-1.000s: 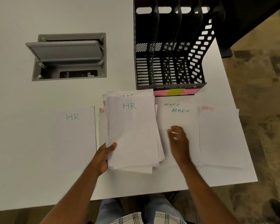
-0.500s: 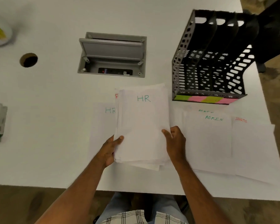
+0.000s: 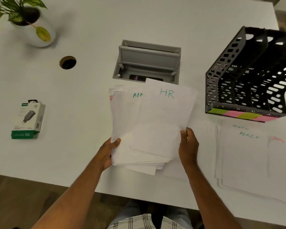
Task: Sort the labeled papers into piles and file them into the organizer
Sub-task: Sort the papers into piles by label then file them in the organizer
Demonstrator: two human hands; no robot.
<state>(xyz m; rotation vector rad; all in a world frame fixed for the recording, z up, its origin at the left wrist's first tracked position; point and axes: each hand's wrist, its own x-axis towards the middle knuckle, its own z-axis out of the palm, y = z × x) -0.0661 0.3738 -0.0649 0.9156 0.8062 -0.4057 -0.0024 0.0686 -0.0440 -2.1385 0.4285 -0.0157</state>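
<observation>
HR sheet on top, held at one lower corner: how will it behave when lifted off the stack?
Likely floppy: the HR sheet is one thin page, pinched by the right hand. Probably very light. May slide easily; the stack under it is already fanned.

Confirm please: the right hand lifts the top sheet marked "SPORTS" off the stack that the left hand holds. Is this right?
Not quite. In the head view the top sheet that the right hand lifts is marked "HR", not "SPORTS". The left hand does hold the stack.
</observation>
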